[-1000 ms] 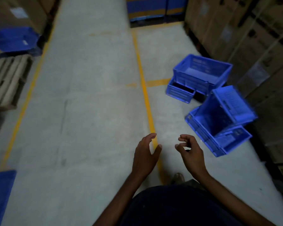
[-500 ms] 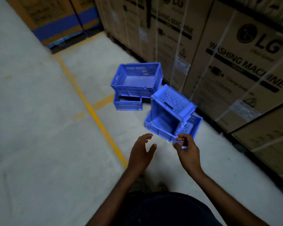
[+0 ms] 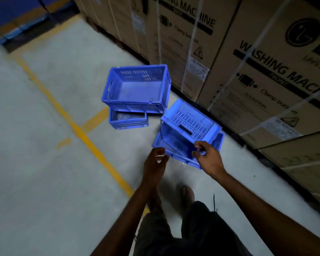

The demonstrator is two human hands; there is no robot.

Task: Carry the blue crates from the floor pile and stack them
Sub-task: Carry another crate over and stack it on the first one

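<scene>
Several blue crates lie in a loose pile on the concrete floor. An upright crate [image 3: 137,87] rests on a lower crate [image 3: 127,120]. Nearer me, a tilted crate [image 3: 188,126] lies on its side inside another crate [image 3: 218,143] that sits flat on the floor. My left hand [image 3: 154,163] hovers just left of the tilted crate's near rim, fingers apart and holding nothing. My right hand [image 3: 208,157] is over the near edge of the flat crate, fingers curled and apart, not gripping any crate.
Tall cardboard washing-machine boxes [image 3: 266,71] line the right side close behind the crates. A yellow floor line [image 3: 78,130] runs diagonally to the left of the pile. My feet [image 3: 185,194] stand on the floor below the hands. More boxes [image 3: 17,19] stand at the far left.
I have walked and turned toward the pile, so the crates are now much closer. Both hands have reached forward to the tilted crate's near edge.
</scene>
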